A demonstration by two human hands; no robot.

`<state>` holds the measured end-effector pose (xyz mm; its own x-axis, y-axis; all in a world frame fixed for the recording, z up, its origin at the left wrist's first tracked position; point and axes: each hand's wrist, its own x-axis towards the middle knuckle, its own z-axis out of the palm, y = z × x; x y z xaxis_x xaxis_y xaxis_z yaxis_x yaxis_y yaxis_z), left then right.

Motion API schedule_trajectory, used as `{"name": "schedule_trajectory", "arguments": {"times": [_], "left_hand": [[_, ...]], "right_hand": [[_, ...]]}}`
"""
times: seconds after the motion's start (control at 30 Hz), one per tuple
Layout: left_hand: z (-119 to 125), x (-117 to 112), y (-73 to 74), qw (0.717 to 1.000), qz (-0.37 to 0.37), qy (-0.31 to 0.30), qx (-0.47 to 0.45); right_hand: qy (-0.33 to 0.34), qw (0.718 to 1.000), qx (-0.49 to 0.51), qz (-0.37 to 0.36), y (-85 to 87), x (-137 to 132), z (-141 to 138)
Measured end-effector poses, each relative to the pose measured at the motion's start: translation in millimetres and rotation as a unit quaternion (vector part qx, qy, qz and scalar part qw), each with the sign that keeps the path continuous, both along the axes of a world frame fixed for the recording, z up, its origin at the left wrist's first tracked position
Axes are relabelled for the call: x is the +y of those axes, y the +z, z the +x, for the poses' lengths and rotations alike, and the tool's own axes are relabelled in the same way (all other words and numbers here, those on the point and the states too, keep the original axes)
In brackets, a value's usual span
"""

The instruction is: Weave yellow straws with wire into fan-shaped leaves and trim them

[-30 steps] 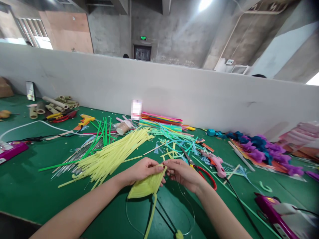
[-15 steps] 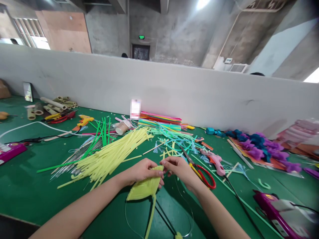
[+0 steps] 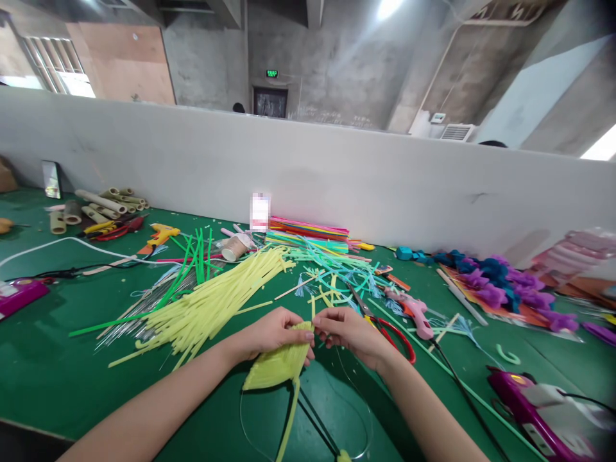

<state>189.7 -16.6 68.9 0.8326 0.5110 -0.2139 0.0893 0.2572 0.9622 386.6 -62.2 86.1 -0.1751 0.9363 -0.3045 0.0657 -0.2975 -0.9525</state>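
Observation:
My left hand point(image 3: 282, 333) is closed on a fan-shaped yellow piece made of pipe cleaners point(image 3: 274, 367) laid side by side, thumb on top. At the piece's upper right edge, my right hand point(image 3: 339, 327) pinches with thumb and forefinger; what sits between the fingertips is too small to make out. A yellow stem point(image 3: 290, 417) hangs from the piece toward the table's front. Beneath runs a loop of thin clear line point(image 3: 369, 417), one side rising toward my right hand. Red-and-yellow-handled scissors point(image 3: 397, 340) lie beside my right wrist.
Loose yellow pipe cleaners point(image 3: 216, 292) are heaped left of my hands on the green table point(image 3: 120, 398). A pink glue gun point(image 3: 416, 314) and a purple power strip point(image 3: 520, 410) lie right. A yellow glue gun point(image 3: 163, 234) and bamboo tubes point(image 3: 113, 202) are at the back left.
The right hand's fingertips have shifted very slightly along the yellow piece's edge. My left hand keeps its hold, and the view has moved a little.

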Motion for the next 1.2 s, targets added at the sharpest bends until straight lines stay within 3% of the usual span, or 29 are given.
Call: {"name": "schedule_trajectory", "arguments": {"times": [0.17,0.3,0.43,0.6,0.73,0.87,1.03,1.2], "left_hand": [[-0.5,0.7,0.9,1.000,0.005,0.003,0.003],[-0.5,0.2,3.1,1.000,0.015,-0.012,-0.010],[-0.1,-0.4,5.0,1.000,0.024,-0.014,-0.009],[-0.4,1.0,3.5,1.000,0.025,0.002,0.007],[-1.0,2.8,0.6,1.000,0.010,0.012,0.005],[-1.3,4.4,-1.9,1.000,0.001,0.015,-0.009],[-1.0,5.2,-4.6,0.999,-0.021,0.040,-0.019],[-1.5,6.6,-3.5,0.999,-0.023,0.041,-0.024]], "right_hand": [[-0.023,0.999,0.029,0.003,-4.4,1.0,-6.1],[-0.007,0.990,0.127,-0.055,-9.3,1.6,-8.1],[-0.005,0.986,0.148,-0.071,-11.8,1.9,-10.1],[-0.057,0.997,0.026,0.033,-8.3,0.5,-16.9],[-0.067,0.985,-0.090,0.131,-8.0,-0.9,-20.9],[-0.066,0.952,-0.188,0.230,-11.1,-2.5,-21.7],[-0.061,0.889,-0.299,0.341,-8.2,-7.2,-23.5],[-0.024,0.836,-0.370,0.404,-5.1,-9.3,-19.6]]}}
